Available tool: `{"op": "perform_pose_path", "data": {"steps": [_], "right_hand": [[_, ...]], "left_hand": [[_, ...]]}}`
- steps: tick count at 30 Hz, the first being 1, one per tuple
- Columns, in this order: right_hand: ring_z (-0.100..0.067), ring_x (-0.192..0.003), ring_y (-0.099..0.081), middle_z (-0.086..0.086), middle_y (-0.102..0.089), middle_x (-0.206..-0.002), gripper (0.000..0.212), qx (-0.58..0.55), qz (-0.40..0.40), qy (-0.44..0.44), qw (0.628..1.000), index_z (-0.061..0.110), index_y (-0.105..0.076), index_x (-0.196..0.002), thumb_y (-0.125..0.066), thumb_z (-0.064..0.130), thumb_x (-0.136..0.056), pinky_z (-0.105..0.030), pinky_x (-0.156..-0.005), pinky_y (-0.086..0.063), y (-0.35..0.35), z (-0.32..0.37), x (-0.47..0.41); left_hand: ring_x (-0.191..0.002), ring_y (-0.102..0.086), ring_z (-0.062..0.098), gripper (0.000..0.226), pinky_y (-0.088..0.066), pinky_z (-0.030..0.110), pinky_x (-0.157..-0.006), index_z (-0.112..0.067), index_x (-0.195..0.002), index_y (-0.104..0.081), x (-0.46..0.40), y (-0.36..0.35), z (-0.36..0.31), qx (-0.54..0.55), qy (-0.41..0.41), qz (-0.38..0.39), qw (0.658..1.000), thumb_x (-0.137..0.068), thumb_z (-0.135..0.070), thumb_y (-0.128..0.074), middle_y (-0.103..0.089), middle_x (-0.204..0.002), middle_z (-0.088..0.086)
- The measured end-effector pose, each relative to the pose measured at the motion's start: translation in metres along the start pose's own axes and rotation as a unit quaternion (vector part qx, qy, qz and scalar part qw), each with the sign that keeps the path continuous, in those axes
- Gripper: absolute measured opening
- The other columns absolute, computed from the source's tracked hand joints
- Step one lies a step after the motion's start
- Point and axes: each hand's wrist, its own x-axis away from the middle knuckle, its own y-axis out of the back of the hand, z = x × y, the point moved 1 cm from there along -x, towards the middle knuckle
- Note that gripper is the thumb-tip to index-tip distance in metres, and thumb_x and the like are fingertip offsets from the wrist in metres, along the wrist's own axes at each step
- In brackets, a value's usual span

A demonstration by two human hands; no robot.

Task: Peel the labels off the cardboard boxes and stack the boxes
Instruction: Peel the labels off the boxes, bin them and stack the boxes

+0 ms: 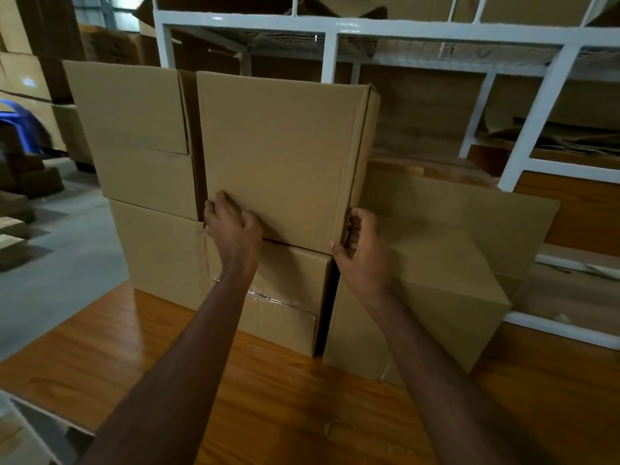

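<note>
The left hand point(233, 226) has its fingers point(219, 203) curled over the lower left corner of a large plain brown cardboard box point(281, 156), gripping its edge. The right hand point(360, 250) grips the lower right corner of that box, fingers bent round the side edge and thumb against the front face. The held box stands upright, and its bottom edge seems to rest on a lower brown cardboard box with clear tape across its flaps point(285, 297).

Just left of the left fingers is a two-high stack of matching brown cardboard boxes point(144, 162), close against the held one. Just right of the right fingers sits another brown cardboard box with a raised flap point(446, 263). All these boxes stand on an orange-brown wooden surface point(268, 397) below the forearms. Beyond the fingers rises a white metal rack point(335, 28) with flattened cardboard behind it. No label shows on the faces in view.
</note>
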Motion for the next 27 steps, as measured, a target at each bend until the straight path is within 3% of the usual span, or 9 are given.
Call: {"op": "perform_pose_path", "data": {"steps": [4, 9, 13, 17, 20, 23, 27], "right_hand": [[-0.010, -0.120, -0.054, -0.001, -0.052, -0.136, 0.063, -0.015, 0.007, 0.002, 1.000, 0.025, -0.038, -0.141, -0.071, 0.019, -0.087, -0.036, -0.098, -0.053, 0.009, 0.009, 0.010], [-0.011, -0.120, -0.052, 0.000, -0.052, -0.131, 0.041, 0.056, -0.001, 0.043, 0.998, 0.018, -0.056, -0.129, -0.067, 0.024, -0.090, -0.035, -0.097, -0.051, 0.061, 0.015, 0.032], [-0.005, -0.111, -0.051, 0.006, -0.057, -0.122, 0.029, 0.156, 0.031, 0.031, 0.987, 0.021, -0.061, -0.120, -0.061, 0.033, -0.094, -0.021, -0.088, -0.045, 0.129, 0.015, 0.050], [-0.005, -0.105, -0.056, 0.007, -0.061, -0.118, 0.032, 0.203, 0.108, -0.001, 0.973, 0.020, -0.061, -0.123, -0.058, 0.035, -0.095, -0.022, -0.085, -0.048, 0.217, 0.005, 0.083], [-0.004, -0.101, -0.058, 0.009, -0.063, -0.111, 0.036, 0.206, 0.112, -0.013, 0.972, 0.020, -0.064, -0.119, -0.056, 0.041, -0.091, -0.024, -0.083, -0.051, 0.288, -0.004, 0.124], [-0.003, -0.102, -0.059, 0.007, -0.066, -0.111, 0.038, 0.231, 0.121, -0.009, 0.965, 0.019, -0.065, -0.118, -0.052, 0.044, -0.092, -0.027, -0.084, -0.053, 0.357, -0.012, 0.167], [-0.001, -0.105, -0.057, 0.011, -0.062, -0.117, 0.038, 0.274, 0.113, -0.066, 0.953, 0.025, -0.060, -0.123, -0.050, 0.047, -0.094, -0.030, -0.087, -0.053, 0.456, -0.027, 0.218]], "left_hand": [[-0.134, -0.039, 0.034, 0.053, -0.028, 0.025, -0.108, 0.000, -0.144, -0.041, 0.013, 0.000, -0.006, 0.035, -0.011, 0.007, 0.999, -0.093, -0.008, -0.051, -0.042, -0.143, 0.022], [-0.131, -0.041, 0.012, 0.046, -0.042, 0.044, -0.108, -0.013, -0.143, -0.043, 0.076, -0.007, -0.029, 0.100, -0.048, 0.050, 0.993, -0.097, -0.016, -0.048, -0.039, -0.134, -0.008], [-0.122, -0.047, 0.007, 0.035, -0.046, 0.048, -0.101, -0.026, -0.129, -0.050, 0.137, -0.022, -0.056, 0.116, -0.133, 0.114, 0.978, -0.096, -0.016, -0.047, -0.050, -0.126, -0.009], [-0.114, -0.056, 0.013, 0.024, -0.050, 0.050, -0.092, -0.028, -0.116, -0.058, 0.196, -0.047, -0.081, 0.120, -0.151, 0.219, 0.957, -0.096, -0.021, -0.046, -0.060, -0.116, -0.006], [-0.109, -0.058, 0.009, 0.022, -0.051, 0.042, -0.089, -0.020, -0.106, -0.064, 0.248, -0.064, -0.111, 0.133, -0.192, 0.275, 0.933, -0.094, -0.015, -0.047, -0.063, -0.109, -0.006], [-0.098, -0.058, 0.006, 0.022, -0.046, 0.030, -0.075, -0.020, -0.107, -0.066, 0.305, -0.081, -0.145, 0.144, -0.207, 0.316, 0.915, -0.097, -0.013, -0.048, -0.063, -0.108, -0.009], [-0.102, -0.056, -0.005, 0.019, -0.042, 0.010, -0.083, -0.021, -0.105, -0.066, 0.390, -0.110, -0.201, 0.162, -0.230, 0.376, 0.883, -0.098, -0.016, -0.049, -0.062, -0.107, -0.014]]}}
